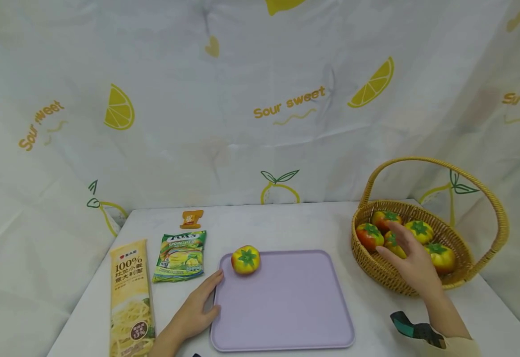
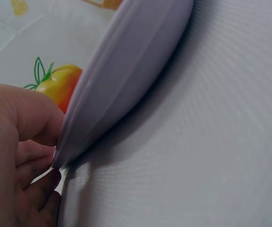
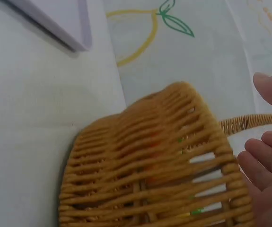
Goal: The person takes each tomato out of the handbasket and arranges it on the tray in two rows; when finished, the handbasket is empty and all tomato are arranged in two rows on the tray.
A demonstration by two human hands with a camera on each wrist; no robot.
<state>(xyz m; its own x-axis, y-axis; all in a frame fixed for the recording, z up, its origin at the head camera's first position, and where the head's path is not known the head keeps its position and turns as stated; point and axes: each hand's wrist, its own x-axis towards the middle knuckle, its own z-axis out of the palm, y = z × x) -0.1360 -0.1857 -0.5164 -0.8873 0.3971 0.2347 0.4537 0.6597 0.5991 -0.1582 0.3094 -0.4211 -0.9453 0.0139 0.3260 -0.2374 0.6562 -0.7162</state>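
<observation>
Wicker round basket (image 1: 389,277) sat right on the table, right hand (image 1: 414,260) reaching in, fingers spread over yellow-red toy tomatoes (image 1: 420,231); left hand (image 1: 195,310) pinched the lilac plastic tray's (image 1: 287,307) edge.

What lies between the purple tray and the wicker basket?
Only bare white table separates the tray from the basket, as the head view shows.

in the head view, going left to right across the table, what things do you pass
pasta packet → candy bag → left hand → tomato on the purple tray → right hand reaching into the wicker basket of tomatoes
</observation>
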